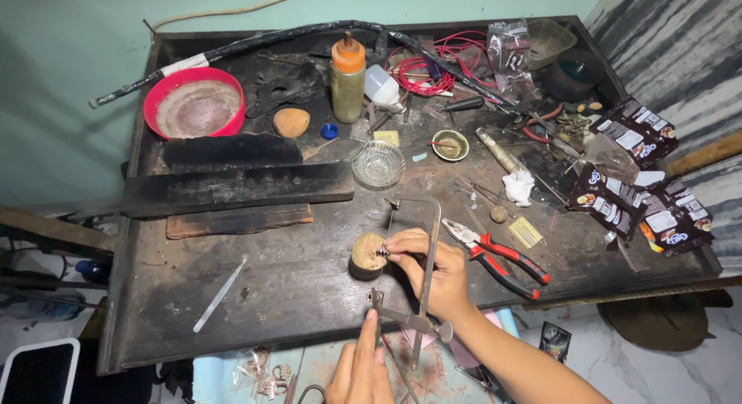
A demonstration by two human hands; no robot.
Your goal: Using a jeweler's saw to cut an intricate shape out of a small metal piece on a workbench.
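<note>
My right hand (430, 271) reaches in from the lower right. Its fingertips pinch a small metal piece (382, 251) against the top of a round wooden block (363, 256) on the dark workbench (294, 288). A metal saw frame (433, 238) stands over the block, its thin blade running down just left of my fingers. At the bottom edge, my left hand (359, 371) grips the saw's lower end, one finger stretched up along it.
Red-handled pliers (502, 261) lie right of my hand and tweezers (220, 294) to the left. Behind are charred wooden slabs (239, 186), a glass bowl (379, 164), a red bowl (195, 103), an orange-capped bottle (348, 76), red wires (421, 68) and dark snack packets (641, 188).
</note>
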